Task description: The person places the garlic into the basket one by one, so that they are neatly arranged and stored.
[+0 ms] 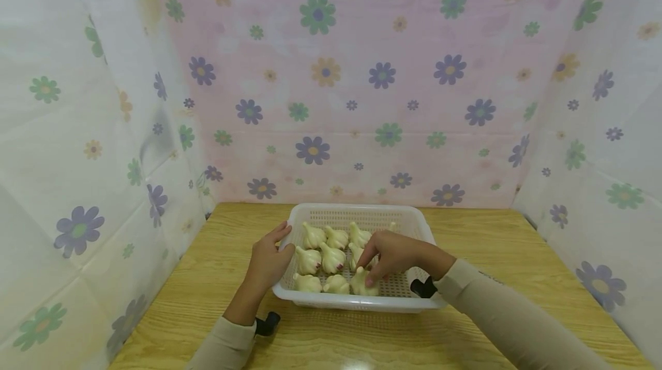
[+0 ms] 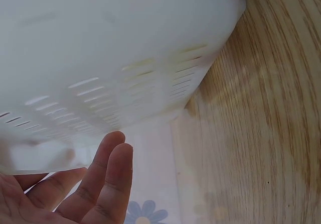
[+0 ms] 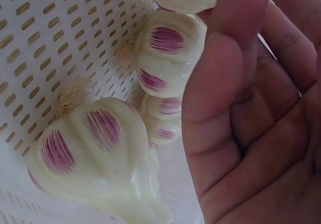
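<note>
A white perforated plastic basket [image 1: 357,303] stands on the table with pale garlic bulbs [image 1: 333,257] set in rows inside it. Holding its left rim is my left hand [image 1: 270,261]; several fingers [image 2: 113,179] extend along the outside of the wall. My right hand [image 1: 395,254] is inside the basket, thumb and index finger pinching a garlic bulb [image 1: 362,284] at the right of the front row. Close by the right thumb [image 3: 213,83], another purple-streaked bulb with a tuft of roots [image 3: 95,143] lies on the mesh floor. The right hand partly hides the bulbs behind it.
The wood-grain table [image 1: 465,335] extends around the basket. A flower-printed cloth backdrop [image 1: 351,117] rises at the back, with matching cloth on both sides. Black wrist-camera mounts [image 1: 266,324] sit at both cuffs; the right one overlaps the basket's front right corner.
</note>
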The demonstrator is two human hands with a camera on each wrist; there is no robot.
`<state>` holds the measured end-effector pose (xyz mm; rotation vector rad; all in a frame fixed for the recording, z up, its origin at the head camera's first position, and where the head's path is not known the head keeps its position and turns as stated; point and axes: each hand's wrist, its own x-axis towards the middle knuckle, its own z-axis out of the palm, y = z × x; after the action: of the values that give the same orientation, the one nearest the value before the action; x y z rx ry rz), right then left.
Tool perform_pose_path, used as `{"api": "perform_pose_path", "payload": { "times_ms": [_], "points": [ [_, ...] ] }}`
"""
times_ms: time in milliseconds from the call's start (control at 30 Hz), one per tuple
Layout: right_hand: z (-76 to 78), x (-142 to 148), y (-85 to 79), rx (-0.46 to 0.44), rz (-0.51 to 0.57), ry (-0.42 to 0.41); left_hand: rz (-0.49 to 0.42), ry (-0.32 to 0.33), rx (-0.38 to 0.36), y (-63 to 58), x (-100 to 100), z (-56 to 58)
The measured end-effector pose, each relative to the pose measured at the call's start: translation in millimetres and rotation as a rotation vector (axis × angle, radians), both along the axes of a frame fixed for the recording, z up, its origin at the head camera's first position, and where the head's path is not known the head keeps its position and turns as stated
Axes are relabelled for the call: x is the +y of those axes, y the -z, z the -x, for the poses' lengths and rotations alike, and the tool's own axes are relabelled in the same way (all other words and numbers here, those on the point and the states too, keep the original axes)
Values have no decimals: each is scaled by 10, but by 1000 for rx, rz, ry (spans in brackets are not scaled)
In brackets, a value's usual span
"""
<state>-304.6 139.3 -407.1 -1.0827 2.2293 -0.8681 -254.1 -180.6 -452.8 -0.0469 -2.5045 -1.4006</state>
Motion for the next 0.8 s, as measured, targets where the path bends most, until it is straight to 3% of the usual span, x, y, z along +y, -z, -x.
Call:
{"api": "perform_pose_path", "payload": {
  "times_ms": [500, 800],
  "points": [
    [10, 1, 53, -20, -32, 39, -8, 11, -10, 8, 8, -16],
    [36, 3, 38, -17, -31, 16, -11, 2, 0, -1, 10, -8]
  ]
}}
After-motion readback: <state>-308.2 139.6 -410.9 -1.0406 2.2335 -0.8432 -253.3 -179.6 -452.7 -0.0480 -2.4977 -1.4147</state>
